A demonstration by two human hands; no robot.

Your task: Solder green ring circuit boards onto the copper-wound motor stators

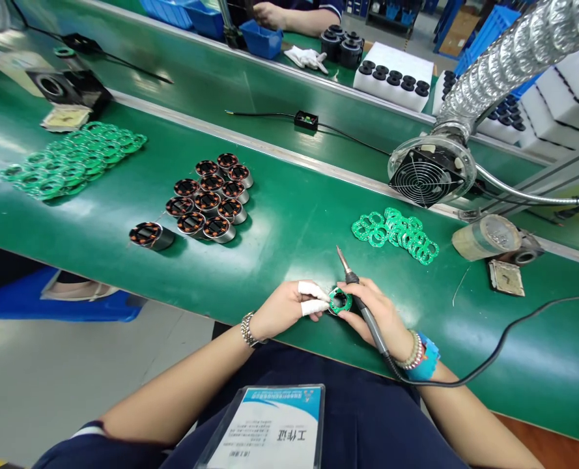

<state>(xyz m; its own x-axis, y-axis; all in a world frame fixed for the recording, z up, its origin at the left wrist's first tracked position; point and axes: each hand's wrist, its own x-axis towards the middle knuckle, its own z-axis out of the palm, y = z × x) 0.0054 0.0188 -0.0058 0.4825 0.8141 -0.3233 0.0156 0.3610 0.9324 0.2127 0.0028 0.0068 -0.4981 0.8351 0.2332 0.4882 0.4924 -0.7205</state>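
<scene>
Near the bench's front edge, my left hand (289, 305), with white tape on two fingertips, pinches the left side of a round part topped by a green ring board (339, 301). My right hand (374, 311) grips the same part from the right with thumb and fingertips. A soldering iron (367, 312) lies across this hand, its tip pointing up and away, off the board. Loose green ring boards (400, 233) lie beyond my right hand. Copper-wound motor cores (207, 202) stand grouped to the left, a single one (151, 236) apart from them.
Many green boards (74, 159) are piled far left. A fan with a silver duct (428, 170) hangs at the right, above a round container (487, 236) and a solder-tip stand (508, 276). The iron's black cable crosses the right side. Another person's hand (269, 14) shows across the bench.
</scene>
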